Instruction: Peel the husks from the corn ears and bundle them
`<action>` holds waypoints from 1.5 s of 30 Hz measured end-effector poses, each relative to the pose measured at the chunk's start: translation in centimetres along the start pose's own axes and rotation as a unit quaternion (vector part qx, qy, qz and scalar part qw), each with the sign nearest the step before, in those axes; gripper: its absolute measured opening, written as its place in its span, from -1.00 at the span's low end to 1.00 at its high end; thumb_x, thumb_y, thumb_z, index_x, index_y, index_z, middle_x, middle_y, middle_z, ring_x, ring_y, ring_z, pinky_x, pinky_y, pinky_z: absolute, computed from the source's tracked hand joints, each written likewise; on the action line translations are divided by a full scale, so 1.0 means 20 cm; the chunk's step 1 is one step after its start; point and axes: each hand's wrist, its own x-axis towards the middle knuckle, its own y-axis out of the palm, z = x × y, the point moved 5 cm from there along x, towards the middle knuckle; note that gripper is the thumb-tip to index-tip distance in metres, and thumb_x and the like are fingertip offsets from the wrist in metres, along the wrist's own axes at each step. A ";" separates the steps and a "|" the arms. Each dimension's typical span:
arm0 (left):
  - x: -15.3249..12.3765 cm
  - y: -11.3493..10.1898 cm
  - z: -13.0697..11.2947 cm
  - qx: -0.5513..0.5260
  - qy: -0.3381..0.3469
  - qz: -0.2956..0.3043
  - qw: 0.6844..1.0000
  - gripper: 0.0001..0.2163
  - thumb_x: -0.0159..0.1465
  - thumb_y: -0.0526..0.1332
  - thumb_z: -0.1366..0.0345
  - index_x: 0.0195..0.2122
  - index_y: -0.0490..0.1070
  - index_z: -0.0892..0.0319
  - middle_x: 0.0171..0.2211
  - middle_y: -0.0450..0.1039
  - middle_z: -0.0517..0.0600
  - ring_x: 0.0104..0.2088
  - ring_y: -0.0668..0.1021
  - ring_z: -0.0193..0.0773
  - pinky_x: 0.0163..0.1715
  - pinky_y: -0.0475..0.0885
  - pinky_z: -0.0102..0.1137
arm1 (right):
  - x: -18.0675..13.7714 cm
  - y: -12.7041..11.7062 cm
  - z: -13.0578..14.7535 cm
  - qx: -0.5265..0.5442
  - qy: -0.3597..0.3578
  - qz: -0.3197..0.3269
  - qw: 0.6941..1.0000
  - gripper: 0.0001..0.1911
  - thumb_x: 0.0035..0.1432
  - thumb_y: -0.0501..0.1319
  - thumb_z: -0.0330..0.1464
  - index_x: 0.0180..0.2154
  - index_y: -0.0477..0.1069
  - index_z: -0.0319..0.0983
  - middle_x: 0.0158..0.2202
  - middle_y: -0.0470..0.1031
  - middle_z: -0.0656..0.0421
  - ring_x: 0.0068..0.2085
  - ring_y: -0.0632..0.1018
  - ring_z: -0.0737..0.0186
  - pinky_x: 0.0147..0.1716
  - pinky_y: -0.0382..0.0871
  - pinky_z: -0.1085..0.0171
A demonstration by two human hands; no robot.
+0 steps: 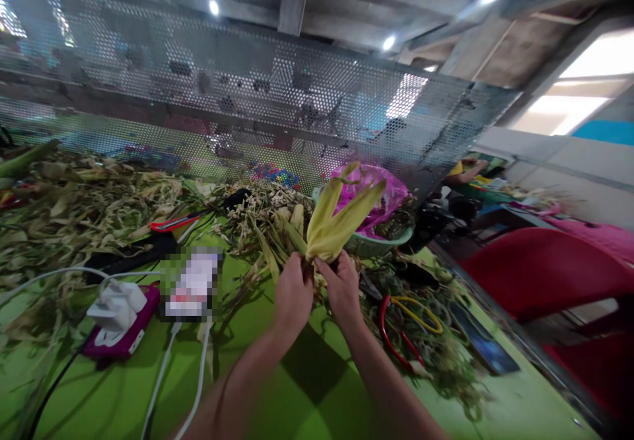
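Note:
A yellow-green corn husk point(333, 225) stands upright over the table, its leaves fanning up and apart. My left hand point(296, 288) pinches its gathered base from the left side. From the right, my right hand point(340, 285) is closed on the same base, thumb pressed inward. Fingertips cover the lowest part of the husk, so what lies between them is hidden. Just behind the husk sits a pale green basin point(379, 247) with a pink plastic bag point(379, 192) in it. Scissors with red and yellow handles point(396, 328) lie right of my right hand.
Dried husks point(64, 222) heap across the left of the green table point(247, 394). A blurred-out phone point(194, 285), a purple power strip point(121, 331) with white plugs and cables, and a red-edged cutter point(173, 223) lie left. Perforated metal panel point(238, 110) stands behind; red chair point(549, 268) at right.

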 end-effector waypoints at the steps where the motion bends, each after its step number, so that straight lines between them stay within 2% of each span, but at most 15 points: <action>1: 0.00 -0.01 -0.01 -0.006 0.003 0.001 1.000 -0.92 0.29 0.04 0.34 -0.21 0.27 0.13 -0.26 0.45 0.07 -0.25 0.49 -0.15 -0.22 0.31 -0.31 | 0.00 0.00 -0.01 0.026 0.007 0.013 1.000 -0.69 0.01 0.30 -0.29 -0.15 0.40 -0.17 -0.23 0.53 0.17 -0.20 0.50 0.20 -0.10 0.37 0.18; 4: 0.01 -0.02 -0.02 -0.056 0.010 0.029 0.998 -0.90 0.26 0.11 0.31 -0.20 0.30 0.12 -0.27 0.46 0.03 -0.27 0.50 -0.19 -0.22 0.33 -0.33 | 0.01 0.00 -0.03 0.081 0.030 0.020 0.996 -0.64 -0.03 0.36 -0.28 -0.15 0.40 -0.17 -0.21 0.54 0.17 -0.20 0.52 0.20 -0.07 0.37 0.17; 7: 0.01 0.00 -0.01 -0.185 -0.020 0.074 0.980 -0.83 0.21 0.18 0.24 -0.19 0.29 0.11 -0.33 0.44 -0.03 -0.34 0.49 -0.27 -0.28 0.35 -0.40 | 0.02 -0.01 -0.04 0.085 0.051 0.006 0.995 -0.63 -0.08 0.40 -0.25 -0.19 0.44 -0.20 -0.25 0.56 0.15 -0.24 0.53 0.18 -0.13 0.40 0.18; 12: -0.01 0.12 0.05 -0.437 -0.183 0.164 0.865 -0.79 0.16 0.19 0.18 -0.24 0.23 0.12 -0.53 0.26 -0.17 -0.56 0.36 -0.41 -0.52 0.26 -0.52 | 0.01 -0.04 -0.05 0.090 0.065 -0.011 0.994 -0.63 -0.10 0.41 -0.20 -0.25 0.46 -0.21 -0.30 0.57 0.16 -0.32 0.54 0.19 -0.23 0.43 0.20; 14: -0.02 0.14 0.06 -0.451 -0.211 0.170 0.851 -0.79 0.14 0.19 0.18 -0.26 0.26 0.15 -0.55 0.24 -0.17 -0.58 0.34 -0.42 -0.55 0.24 -0.53 | 0.01 -0.05 -0.05 0.074 0.063 -0.014 0.995 -0.66 -0.09 0.41 -0.19 -0.29 0.46 -0.21 -0.34 0.56 0.18 -0.34 0.53 0.21 -0.27 0.42 0.22; 16: -0.01 0.14 0.06 -0.430 -0.197 0.164 0.866 -0.79 0.16 0.18 0.16 -0.26 0.29 0.16 -0.54 0.28 -0.14 -0.55 0.37 -0.39 -0.51 0.27 -0.51 | 0.01 -0.05 -0.05 0.059 0.061 -0.005 0.996 -0.67 -0.09 0.41 -0.20 -0.28 0.46 -0.22 -0.35 0.56 0.18 -0.34 0.52 0.21 -0.26 0.42 0.22; 18: 0.00 0.10 0.06 -0.365 -0.143 0.146 0.908 -0.81 0.21 0.14 0.15 -0.24 0.31 0.15 -0.46 0.36 -0.08 -0.44 0.44 -0.32 -0.39 0.34 -0.46 | 0.01 -0.05 -0.05 0.051 0.063 0.006 0.997 -0.64 -0.11 0.42 -0.23 -0.25 0.47 -0.22 -0.33 0.57 0.17 -0.31 0.53 0.18 -0.23 0.42 0.21; 20: 0.01 0.07 0.04 -0.255 -0.076 0.122 0.956 -0.83 0.26 0.10 0.16 -0.22 0.32 0.13 -0.36 0.42 -0.02 -0.31 0.48 -0.25 -0.22 0.37 -0.39 | 0.01 -0.05 -0.05 0.049 0.064 0.015 0.997 -0.62 -0.12 0.42 -0.26 -0.21 0.47 -0.22 -0.30 0.58 0.16 -0.27 0.53 0.16 -0.18 0.41 0.19; 22: 0.00 0.04 0.03 -0.136 -0.034 0.104 0.985 -0.84 0.29 0.07 0.17 -0.22 0.31 0.11 -0.32 0.45 0.03 -0.26 0.50 -0.18 -0.13 0.34 -0.31 | 0.02 -0.05 -0.05 0.046 0.063 0.024 0.997 -0.62 -0.12 0.42 -0.28 -0.20 0.48 -0.21 -0.27 0.58 0.16 -0.24 0.54 0.14 -0.12 0.40 0.17; 25: -0.03 0.04 0.02 -0.016 -0.017 0.090 0.996 -0.84 0.32 0.00 0.20 -0.23 0.29 0.11 -0.34 0.46 0.07 -0.30 0.51 -0.11 -0.13 0.33 -0.23 | 0.03 -0.05 -0.05 0.046 0.056 0.037 0.997 -0.62 -0.11 0.40 -0.26 -0.19 0.50 -0.20 -0.23 0.59 0.14 -0.20 0.54 0.10 -0.06 0.37 0.12; 28: -0.05 0.05 0.01 0.041 -0.017 0.070 0.997 -0.84 0.32 -0.04 0.22 -0.24 0.27 0.12 -0.41 0.43 0.09 -0.35 0.52 -0.06 -0.14 0.33 -0.16 | 0.03 -0.04 -0.05 0.048 0.049 0.046 0.997 -0.60 -0.09 0.39 -0.24 -0.15 0.49 -0.19 -0.21 0.58 0.14 -0.17 0.53 0.08 -0.02 0.35 0.08; 33: -0.04 0.04 0.00 0.054 -0.032 0.061 0.996 -0.93 0.26 0.05 0.28 -0.30 0.27 0.12 -0.49 0.39 0.05 -0.42 0.51 -0.06 -0.18 0.32 -0.16 | -0.01 0.01 -0.02 0.060 0.051 0.043 0.996 -0.64 -0.04 0.37 -0.22 -0.15 0.49 -0.16 -0.22 0.57 0.15 -0.14 0.53 0.11 -0.02 0.35 0.11; 41: 0.00 -0.01 -0.02 0.034 0.004 0.047 0.998 -0.87 0.25 0.10 0.26 -0.19 0.31 0.09 -0.33 0.47 0.05 -0.32 0.52 -0.14 -0.20 0.33 -0.29 | -0.01 -0.01 -0.02 0.074 0.041 -0.013 0.996 -0.66 -0.09 0.40 -0.21 -0.23 0.50 -0.19 -0.28 0.58 0.14 -0.20 0.56 0.12 -0.07 0.40 0.11; 43: 0.01 0.01 -0.01 -0.037 -0.001 0.065 0.997 -0.83 0.17 0.20 0.26 -0.21 0.30 0.10 -0.32 0.46 0.01 -0.31 0.51 -0.19 -0.23 0.36 -0.34 | 0.00 -0.03 -0.03 0.098 0.042 -0.017 0.994 -0.71 -0.10 0.41 -0.22 -0.30 0.51 -0.19 -0.31 0.59 0.14 -0.22 0.58 0.11 -0.12 0.43 0.12; 45: 0.02 0.03 0.01 -0.187 -0.045 0.104 0.976 -0.76 0.12 0.26 0.22 -0.23 0.27 0.12 -0.36 0.43 -0.04 -0.36 0.50 -0.27 -0.32 0.40 -0.41 | 0.01 -0.04 -0.04 0.129 0.060 -0.024 0.990 -0.71 -0.12 0.42 -0.22 -0.33 0.51 -0.19 -0.36 0.60 0.14 -0.25 0.59 0.09 -0.21 0.47 0.13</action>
